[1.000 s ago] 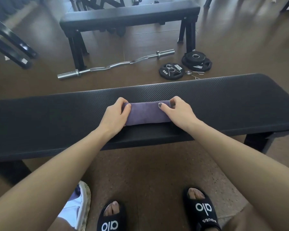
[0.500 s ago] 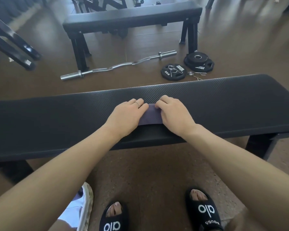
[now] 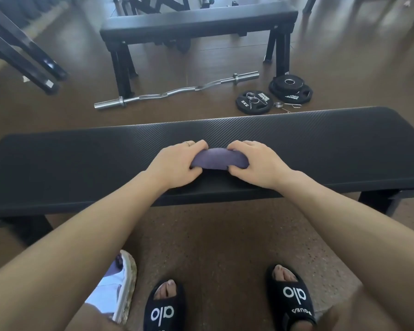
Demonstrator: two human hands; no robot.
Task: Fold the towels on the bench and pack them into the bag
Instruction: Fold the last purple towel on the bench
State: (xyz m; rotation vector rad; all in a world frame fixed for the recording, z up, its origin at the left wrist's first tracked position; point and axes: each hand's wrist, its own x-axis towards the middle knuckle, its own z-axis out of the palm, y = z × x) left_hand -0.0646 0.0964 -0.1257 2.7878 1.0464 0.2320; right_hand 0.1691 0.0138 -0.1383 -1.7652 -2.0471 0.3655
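A small purple towel (image 3: pixel 219 159), folded into a thick bundle, is held just above the middle of the black padded bench (image 3: pixel 81 158). My left hand (image 3: pixel 175 164) grips its left end with fingers curled over the top. My right hand (image 3: pixel 256 163) grips its right end the same way. The towel bows upward between them. A bag (image 3: pixel 120 285) with a woven rim and pale lining stands on the floor at the lower left, partly hidden by my left forearm, with purple cloth inside.
Beyond the bench a curl bar (image 3: pixel 177 93) and black weight plates (image 3: pixel 289 88) with spring collars lie on the brown floor. A second black bench (image 3: pixel 198 22) stands farther back. My feet in black slides (image 3: pixel 289 299) are in front of the bench.
The hands went from pinching the flat towel's ends, to pressing it down together, to gripping its ends and lifting it slightly so it bows up.
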